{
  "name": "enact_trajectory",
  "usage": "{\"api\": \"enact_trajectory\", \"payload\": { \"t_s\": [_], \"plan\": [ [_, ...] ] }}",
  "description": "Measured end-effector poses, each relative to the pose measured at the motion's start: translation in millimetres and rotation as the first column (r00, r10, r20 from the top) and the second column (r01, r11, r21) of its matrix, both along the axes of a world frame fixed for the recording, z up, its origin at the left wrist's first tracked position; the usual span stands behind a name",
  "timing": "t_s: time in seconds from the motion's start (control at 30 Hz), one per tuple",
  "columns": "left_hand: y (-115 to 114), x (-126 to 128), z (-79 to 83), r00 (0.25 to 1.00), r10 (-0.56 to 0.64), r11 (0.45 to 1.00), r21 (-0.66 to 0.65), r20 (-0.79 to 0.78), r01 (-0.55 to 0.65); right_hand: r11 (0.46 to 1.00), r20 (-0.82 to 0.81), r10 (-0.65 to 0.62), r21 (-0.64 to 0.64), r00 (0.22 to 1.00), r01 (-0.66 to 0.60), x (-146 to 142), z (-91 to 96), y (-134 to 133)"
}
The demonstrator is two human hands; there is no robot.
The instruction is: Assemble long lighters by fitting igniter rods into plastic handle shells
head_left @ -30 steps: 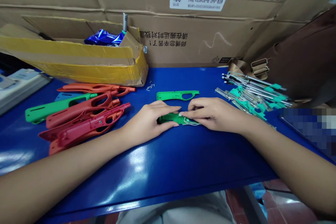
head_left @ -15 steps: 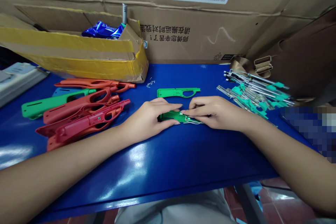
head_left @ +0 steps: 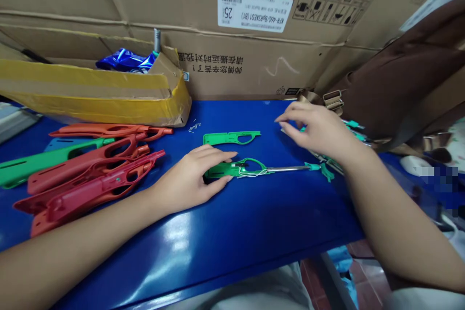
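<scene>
My left hand [head_left: 192, 172] grips the back end of a green lighter casing half [head_left: 218, 169] lying on the blue table, thumb on the near side and fingers on the far side. White wires [head_left: 252, 173] loop over its trigger opening, and a thin metal tube [head_left: 286, 169] runs right from it, tipped with teal tape [head_left: 327, 172]. Beyond it lies a second green casing half [head_left: 218, 138], untouched. My right hand [head_left: 316, 131] is over the pile of taped metal tubes [head_left: 354, 126] at the right, thumb and fingers slightly apart; it hides most of the pile.
Red, orange and green lighter casings [head_left: 87, 164] lie stacked at the left. Behind them stands a cardboard box with yellow tape [head_left: 138, 106]. Small white pieces [head_left: 194, 126] are scattered near its corner. A large cardboard wall [head_left: 254, 72] closes the back; brown cloth [head_left: 385, 82] hangs at the right.
My right hand has left the green casing half and wires and moved right to the tube pile, exposing the metal tube. My left hand keeps its grip. The view has shifted right.
</scene>
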State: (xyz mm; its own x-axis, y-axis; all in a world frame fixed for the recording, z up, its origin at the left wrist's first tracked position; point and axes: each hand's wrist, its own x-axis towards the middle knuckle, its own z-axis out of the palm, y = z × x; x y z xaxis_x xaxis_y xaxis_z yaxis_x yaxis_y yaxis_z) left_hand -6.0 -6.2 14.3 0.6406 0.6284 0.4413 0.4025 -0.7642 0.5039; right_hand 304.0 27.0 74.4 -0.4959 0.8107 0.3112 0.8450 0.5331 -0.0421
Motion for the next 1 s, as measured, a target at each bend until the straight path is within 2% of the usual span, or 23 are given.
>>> {"api": "enact_trajectory", "payload": {
  "t_s": [0.03,0.1,0.17,0.2,0.4,0.53,0.63,0.73,0.8,0.87,0.9,1.0],
  "plan": [
    [-0.1,0.0,0.9,1.0,0.0,1.0,0.011,-0.014,0.0,0.992,0.067,-0.12,-0.015,0.99,0.121,13.3,4.4,4.7],
    [-0.2,-0.4,2.6,0.999,0.004,1.0,0.021,-0.049,-0.003,0.936,0.208,-0.284,-0.151,0.936,0.317,38.3,9.8,13.5],
    [-0.2,-1.2,3.5,0.997,0.016,1.0,0.018,-0.079,-0.015,0.858,0.275,-0.349,-0.292,0.896,0.423,56.7,10.3,20.6],
    [-0.3,-1.8,3.7,0.996,0.024,1.0,0.016,-0.089,-0.023,0.845,0.279,-0.352,-0.316,0.893,0.432,62.9,9.2,23.4],
    [-0.8,-2.9,4.1,0.99,0.053,0.998,0.024,-0.128,-0.05,0.871,0.251,-0.326,-0.294,0.911,0.393,73.8,-1.6,33.4],
    [-1.8,-1.1,6.6,0.991,0.051,0.999,0.02,-0.125,-0.049,0.912,0.146,-0.325,-0.213,0.934,0.35,70.9,0.4,31.4],
    [-2.9,-0.6,8.0,0.993,0.054,0.998,0.038,-0.106,-0.05,0.957,-0.008,-0.245,-0.16,0.97,0.24,54.1,8.6,21.4],
    [-3.4,-0.4,8.5,0.995,0.051,0.998,0.046,-0.091,-0.047,0.989,-0.184,-0.115,-0.11,0.976,0.095,23.7,12.0,7.4],
    [-3.2,-0.1,8.7,0.996,0.045,0.998,0.047,-0.083,-0.042,0.997,-0.279,-0.052,-0.074,0.959,0.033,2.2,7.9,-0.4],
    [-2.7,0.1,8.9,0.996,0.033,0.999,0.044,-0.082,-0.029,0.994,-0.354,0.005,-0.101,0.935,-0.044,-14.6,-0.5,-5.4],
    [-2.5,0.2,8.9,0.996,0.022,0.999,0.039,-0.087,-0.019,0.989,-0.363,0.048,-0.113,0.93,-0.095,-20.1,-5.2,-6.8],
    [-1.8,0.1,7.7,0.993,-0.02,0.999,0.022,-0.114,0.023,0.955,-0.244,0.109,-0.243,0.964,-0.17,-25.0,-16.5,-8.2]
  ]
}}
